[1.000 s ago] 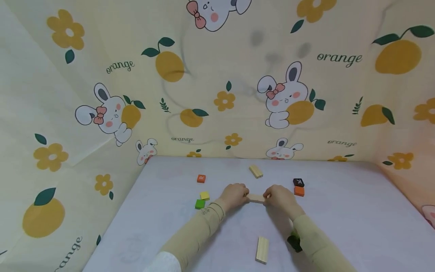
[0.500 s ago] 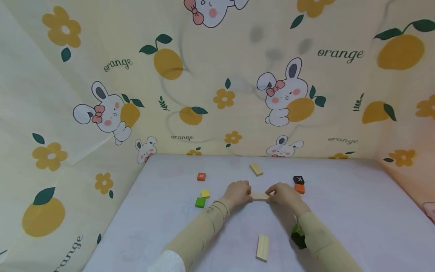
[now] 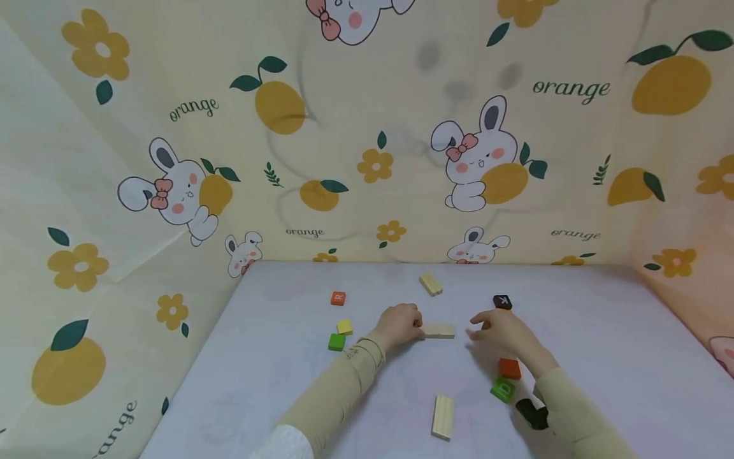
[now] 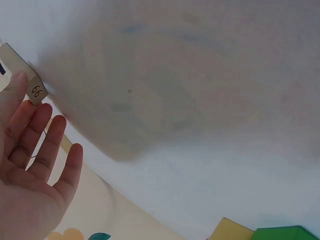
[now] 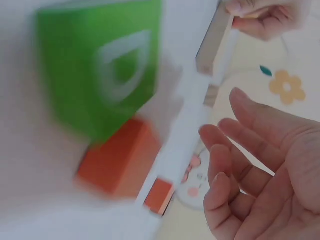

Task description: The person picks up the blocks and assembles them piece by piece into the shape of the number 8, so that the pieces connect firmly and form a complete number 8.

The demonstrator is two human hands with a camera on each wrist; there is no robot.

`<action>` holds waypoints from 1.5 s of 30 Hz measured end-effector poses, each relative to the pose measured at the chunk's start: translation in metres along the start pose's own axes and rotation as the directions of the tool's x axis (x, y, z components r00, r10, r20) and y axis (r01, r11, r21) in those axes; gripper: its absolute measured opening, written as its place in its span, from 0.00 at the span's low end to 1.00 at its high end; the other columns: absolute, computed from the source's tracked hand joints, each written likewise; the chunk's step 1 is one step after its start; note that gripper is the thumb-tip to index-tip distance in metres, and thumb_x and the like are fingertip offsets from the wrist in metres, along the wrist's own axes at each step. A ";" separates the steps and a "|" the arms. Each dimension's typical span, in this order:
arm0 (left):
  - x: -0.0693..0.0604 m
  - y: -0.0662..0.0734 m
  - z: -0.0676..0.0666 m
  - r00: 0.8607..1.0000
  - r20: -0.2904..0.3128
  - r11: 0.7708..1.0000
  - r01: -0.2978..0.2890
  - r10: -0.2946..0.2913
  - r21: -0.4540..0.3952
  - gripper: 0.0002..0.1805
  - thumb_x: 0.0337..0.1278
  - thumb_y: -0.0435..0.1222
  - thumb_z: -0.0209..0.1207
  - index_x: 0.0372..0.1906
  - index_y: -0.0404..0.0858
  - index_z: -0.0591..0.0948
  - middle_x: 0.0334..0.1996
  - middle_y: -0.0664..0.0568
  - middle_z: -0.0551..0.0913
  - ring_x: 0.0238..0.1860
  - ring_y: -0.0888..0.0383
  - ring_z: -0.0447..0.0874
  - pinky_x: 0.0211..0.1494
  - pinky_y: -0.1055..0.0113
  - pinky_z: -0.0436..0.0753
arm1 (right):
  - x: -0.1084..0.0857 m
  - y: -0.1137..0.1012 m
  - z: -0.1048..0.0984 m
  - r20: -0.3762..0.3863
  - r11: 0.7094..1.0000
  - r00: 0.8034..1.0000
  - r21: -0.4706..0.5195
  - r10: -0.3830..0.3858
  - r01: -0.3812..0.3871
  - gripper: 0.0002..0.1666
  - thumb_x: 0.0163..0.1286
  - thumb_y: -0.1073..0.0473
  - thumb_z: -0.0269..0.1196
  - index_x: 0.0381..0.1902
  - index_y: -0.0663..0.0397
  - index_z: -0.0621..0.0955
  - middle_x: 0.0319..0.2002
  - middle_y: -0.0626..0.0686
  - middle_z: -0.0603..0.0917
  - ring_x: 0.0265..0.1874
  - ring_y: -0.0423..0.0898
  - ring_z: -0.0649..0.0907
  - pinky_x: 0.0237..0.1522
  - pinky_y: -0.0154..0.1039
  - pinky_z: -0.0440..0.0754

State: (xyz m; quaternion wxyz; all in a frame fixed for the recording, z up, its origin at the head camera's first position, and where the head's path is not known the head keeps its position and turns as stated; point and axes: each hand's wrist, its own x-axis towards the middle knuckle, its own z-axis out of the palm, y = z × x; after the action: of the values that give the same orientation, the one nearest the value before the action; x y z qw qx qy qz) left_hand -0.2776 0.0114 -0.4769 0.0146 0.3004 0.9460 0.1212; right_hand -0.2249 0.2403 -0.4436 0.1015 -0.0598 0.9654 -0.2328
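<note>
A pale wooden block (image 3: 438, 331) lies across the middle of the table, its left end pinched by my left hand (image 3: 397, 326). In the left wrist view, thumb and fingertips of the left hand (image 4: 37, 150) meet at the end of the block (image 4: 34, 89), which bears small writing. My right hand (image 3: 507, 333) is apart from the block, off its right end, holding nothing. The right wrist view shows the right hand (image 5: 265, 175) with loosely bent, spread fingers, and the block (image 5: 215, 42) held by the other hand beyond.
At left lie orange (image 3: 338, 298), yellow (image 3: 344, 327) and green (image 3: 336, 342) blocks. Wooden blocks lie behind (image 3: 431, 284) and in front (image 3: 442, 417). Near the right arm are a black K block (image 3: 502, 302), a red-orange block (image 3: 509, 368), a green D block (image 3: 503, 389) and dark pieces (image 3: 532, 414).
My right hand has let go of the wooden block's right end and moved right, uncovering the red-orange and green D blocks. The left hand still pinches the other end.
</note>
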 end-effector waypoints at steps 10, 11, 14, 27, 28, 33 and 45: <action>0.001 0.000 -0.002 0.999 0.017 0.999 0.031 -0.030 -0.036 0.12 0.48 0.46 0.66 0.31 0.42 0.84 0.29 0.58 0.80 0.26 0.67 0.70 0.29 0.76 0.70 | -0.042 0.035 -0.016 0.030 0.999 0.999 0.022 0.025 -0.025 0.16 0.60 0.55 0.63 0.42 0.60 0.82 0.33 0.51 0.82 0.33 0.46 0.77 0.33 0.42 0.75; 0.001 0.000 -0.003 0.999 0.017 0.999 0.035 -0.034 -0.038 0.12 0.47 0.46 0.66 0.31 0.42 0.84 0.30 0.58 0.80 0.26 0.67 0.70 0.29 0.76 0.70 | -0.045 0.039 -0.017 0.023 1.000 1.000 0.018 0.012 -0.012 0.15 0.59 0.56 0.62 0.41 0.60 0.82 0.33 0.51 0.82 0.33 0.46 0.77 0.33 0.43 0.76; 0.002 -0.001 -0.003 0.999 0.026 0.998 0.044 -0.043 -0.043 0.12 0.47 0.46 0.67 0.32 0.41 0.84 0.31 0.57 0.81 0.27 0.66 0.71 0.29 0.76 0.70 | -0.052 0.047 -0.017 0.020 1.000 1.000 0.015 0.003 -0.003 0.15 0.57 0.57 0.63 0.41 0.58 0.82 0.33 0.50 0.82 0.33 0.45 0.77 0.33 0.42 0.75; 0.005 0.003 -0.004 0.995 0.070 0.995 0.079 -0.075 -0.056 0.11 0.45 0.44 0.68 0.29 0.41 0.83 0.28 0.58 0.80 0.24 0.66 0.68 0.26 0.75 0.68 | -0.057 0.055 -0.004 0.057 0.998 0.996 0.000 0.063 -0.063 0.14 0.60 0.60 0.60 0.44 0.55 0.81 0.33 0.50 0.82 0.34 0.46 0.77 0.36 0.47 0.76; 0.004 0.003 -0.005 0.995 0.068 0.995 0.078 -0.073 -0.061 0.11 0.45 0.44 0.68 0.29 0.41 0.83 0.28 0.57 0.80 0.24 0.66 0.68 0.27 0.75 0.69 | -0.057 0.055 -0.003 0.046 0.999 0.998 -0.008 0.053 -0.053 0.14 0.60 0.60 0.60 0.45 0.55 0.81 0.33 0.50 0.82 0.34 0.45 0.78 0.37 0.47 0.76; 0.005 0.000 -0.006 0.996 0.062 0.995 0.069 -0.064 -0.073 0.12 0.46 0.44 0.68 0.30 0.40 0.84 0.28 0.57 0.81 0.25 0.66 0.69 0.28 0.75 0.70 | -0.056 0.054 -0.001 0.003 0.999 1.000 -0.031 0.027 -0.027 0.13 0.62 0.59 0.60 0.45 0.53 0.82 0.31 0.49 0.82 0.31 0.43 0.77 0.32 0.43 0.75; 0.002 0.003 -0.004 0.996 0.068 0.994 0.068 -0.062 -0.091 0.11 0.46 0.44 0.67 0.28 0.40 0.83 0.27 0.57 0.79 0.25 0.66 0.68 0.27 0.75 0.68 | -0.045 0.043 0.007 0.037 0.997 0.996 -0.012 0.079 -0.078 0.13 0.62 0.58 0.61 0.45 0.52 0.81 0.30 0.50 0.79 0.30 0.45 0.74 0.31 0.40 0.72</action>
State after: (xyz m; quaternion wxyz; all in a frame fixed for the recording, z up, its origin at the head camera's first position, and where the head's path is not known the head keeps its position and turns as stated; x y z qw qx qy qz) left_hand -0.2776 0.0138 -0.4721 0.0630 0.2723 0.9476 0.1547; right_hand -0.1829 0.2824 -0.4619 0.1284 -0.0268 0.9661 -0.2224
